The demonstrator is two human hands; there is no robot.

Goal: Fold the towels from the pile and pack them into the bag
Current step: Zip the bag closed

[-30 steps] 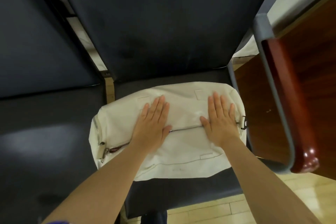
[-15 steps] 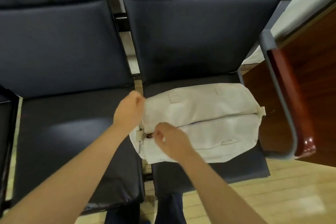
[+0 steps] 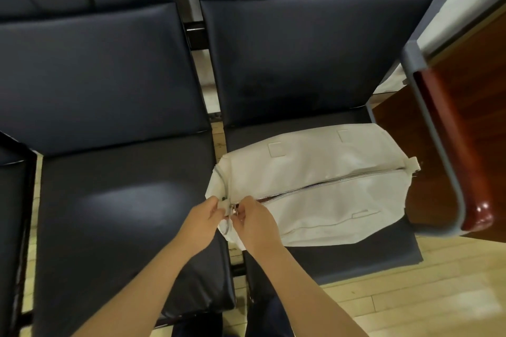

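A cream canvas bag (image 3: pixel 315 189) with a closed silver zipper (image 3: pixel 328 183) is laid on a dark padded chair seat (image 3: pixel 342 257). Its left end is pinched by the left hand (image 3: pixel 204 217); the zipper pull is pinched by the right hand (image 3: pixel 254 220).

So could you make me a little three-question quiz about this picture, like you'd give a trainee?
1. True or false: the white bag lies on the right-hand seat of the dark chairs.
2. Where on the bag do the left hand and right hand meet? A) the end nearest the wooden armrest B) the zipper's end by the gap between the seats C) the bag's middle
3. Fill in: no ______ from the pile can be seen in this view.

Key: 1 true; 2 B; 3 towels.
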